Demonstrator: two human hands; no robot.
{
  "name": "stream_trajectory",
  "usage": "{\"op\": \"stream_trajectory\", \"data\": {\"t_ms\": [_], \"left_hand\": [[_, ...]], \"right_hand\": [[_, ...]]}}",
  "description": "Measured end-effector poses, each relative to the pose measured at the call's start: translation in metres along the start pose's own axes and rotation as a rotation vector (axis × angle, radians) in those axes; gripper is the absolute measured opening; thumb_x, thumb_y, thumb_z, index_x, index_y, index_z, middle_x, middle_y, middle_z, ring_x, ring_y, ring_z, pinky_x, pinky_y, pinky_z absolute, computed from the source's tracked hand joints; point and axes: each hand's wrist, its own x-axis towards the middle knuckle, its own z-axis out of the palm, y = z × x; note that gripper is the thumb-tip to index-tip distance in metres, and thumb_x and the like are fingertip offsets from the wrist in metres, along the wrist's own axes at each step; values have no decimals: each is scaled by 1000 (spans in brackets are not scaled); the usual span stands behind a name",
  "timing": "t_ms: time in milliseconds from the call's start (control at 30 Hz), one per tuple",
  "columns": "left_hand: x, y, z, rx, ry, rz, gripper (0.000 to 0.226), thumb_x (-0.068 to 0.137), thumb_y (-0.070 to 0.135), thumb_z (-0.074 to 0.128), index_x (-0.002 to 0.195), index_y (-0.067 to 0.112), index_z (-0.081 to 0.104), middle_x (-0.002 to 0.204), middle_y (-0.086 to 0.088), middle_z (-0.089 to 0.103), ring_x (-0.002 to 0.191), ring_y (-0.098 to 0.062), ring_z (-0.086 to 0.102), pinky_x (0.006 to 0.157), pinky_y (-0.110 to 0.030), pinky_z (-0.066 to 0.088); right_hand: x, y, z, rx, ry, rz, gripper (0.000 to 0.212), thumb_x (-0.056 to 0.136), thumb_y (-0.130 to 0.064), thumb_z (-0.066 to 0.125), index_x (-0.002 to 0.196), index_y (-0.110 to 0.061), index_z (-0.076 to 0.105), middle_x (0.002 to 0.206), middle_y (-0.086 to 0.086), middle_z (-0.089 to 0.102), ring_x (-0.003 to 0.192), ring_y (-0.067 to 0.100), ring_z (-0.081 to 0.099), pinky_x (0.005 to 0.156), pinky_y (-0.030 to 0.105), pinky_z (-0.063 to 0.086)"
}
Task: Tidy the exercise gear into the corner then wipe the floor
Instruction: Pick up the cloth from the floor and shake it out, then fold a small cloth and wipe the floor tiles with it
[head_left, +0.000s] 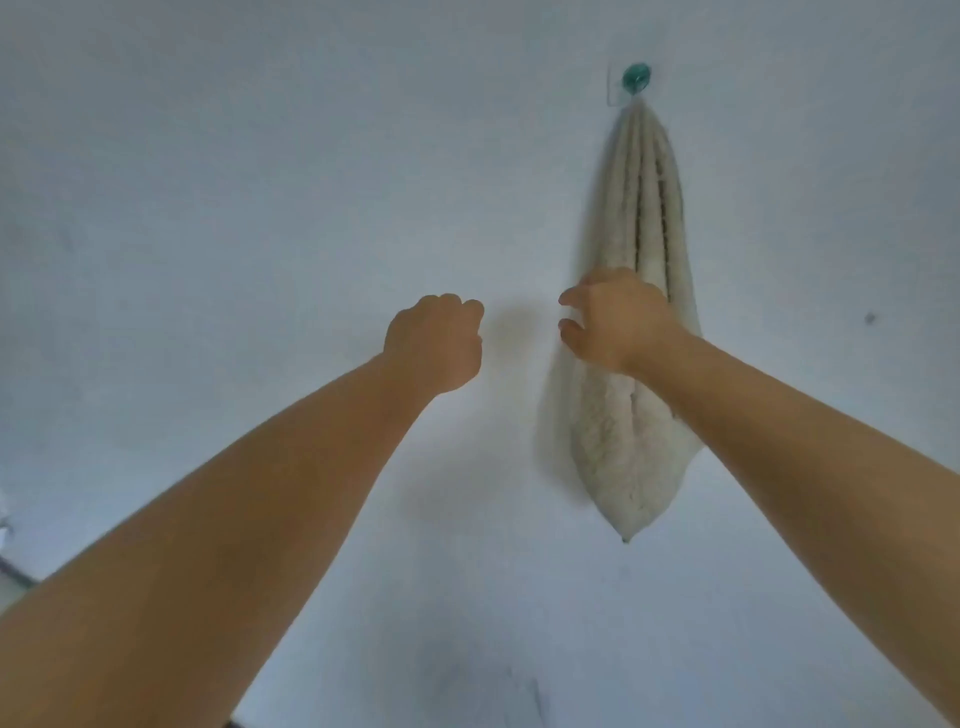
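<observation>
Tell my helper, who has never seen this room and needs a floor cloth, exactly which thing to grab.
Face the plain pale wall and look right of centre for a small teal hook stuck high up. Hanging from it is a fluffy cream cloth, gathered at the top, widening, then tapering to a point. It is the only thing hanging there; the right hand is in front of it.

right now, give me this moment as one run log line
phase: fetching cloth | cloth: hanging from teal wall hook | right hand: open, in front of cloth, grasp unclear | left hand: fisted, empty
</observation>
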Motion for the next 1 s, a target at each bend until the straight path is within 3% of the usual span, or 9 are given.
{"op": "stream_trajectory", "data": {"t_ms": [167, 400, 767, 1000], "left_hand": [[-109, -82, 17, 164, -201, -151, 37, 101, 25, 33, 133, 10, 43, 129, -8, 50, 122, -26, 46, 93, -35, 42], [-255, -237, 12, 267, -425, -471, 41, 101, 34, 29, 134, 11, 40, 135, -7, 46, 126, -24, 43, 99, -36, 38], [-488, -509, -24, 288, -645, -915, 48, 99, 38, 34, 140, 12, 34, 146, -11, 36, 137, -28, 31, 108, -43, 31], [-595, -628, -16, 244, -795, -1087, 50, 99, 38, 35, 143, 14, 30, 146, -9, 34, 138, -27, 29, 109, -40, 31]], "right_hand": [[-49, -103, 53, 156, -185, -178, 43, 97, -33, 38, 135, -13, 46, 136, 10, 45, 127, 30, 41, 99, 38, 39], [-94, -285, 89, 301, -386, -483, 51, 99, -40, 33, 145, -19, 30, 154, 7, 24, 142, 26, 25, 111, 39, 30], [-179, -667, 119, 387, -610, -845, 55, 97, -45, 34, 144, -15, 29, 149, 10, 31, 138, 28, 29, 110, 44, 30], [-236, -833, 162, 361, -820, -973, 56, 97, -44, 35, 145, -17, 26, 150, 9, 30, 139, 28, 28, 108, 44, 32]]}}
